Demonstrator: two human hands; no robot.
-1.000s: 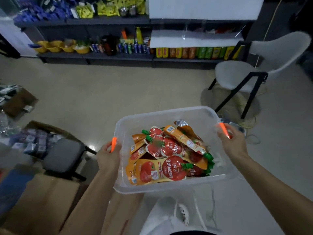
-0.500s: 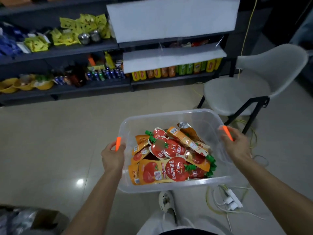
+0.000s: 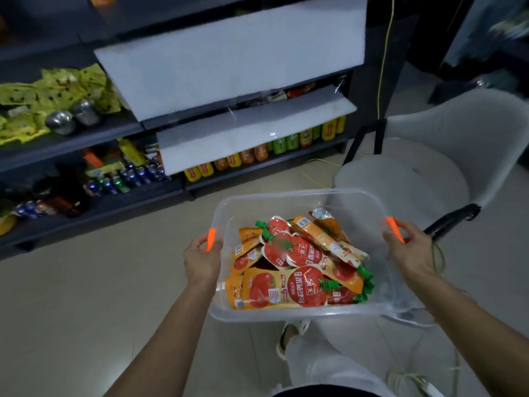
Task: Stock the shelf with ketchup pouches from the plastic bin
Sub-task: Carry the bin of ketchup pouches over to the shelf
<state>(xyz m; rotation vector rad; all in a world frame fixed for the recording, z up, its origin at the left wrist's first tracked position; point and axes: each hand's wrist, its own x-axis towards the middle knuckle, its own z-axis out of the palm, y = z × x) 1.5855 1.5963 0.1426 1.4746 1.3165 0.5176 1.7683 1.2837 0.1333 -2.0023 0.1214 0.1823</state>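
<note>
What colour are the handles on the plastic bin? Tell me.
Bright orange handles, seen best in the head view, on the clear bin.

Small shop, dark shelving [image 3: 86,138] stocked with drink cans [image 3: 134,176], bottled drinks [image 3: 286,144], yellow snack packets [image 3: 57,87]

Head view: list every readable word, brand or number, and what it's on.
"海天": round logo on the front ketchup pouch in the plastic bin.
"海天": same logo on the pouch behind it.
"番茄沙司": beside the logo on the front ketchup pouch.
Too small or blurred to read: the pouches' small print, the drink bottles, the cans and the yellow packets.
</note>
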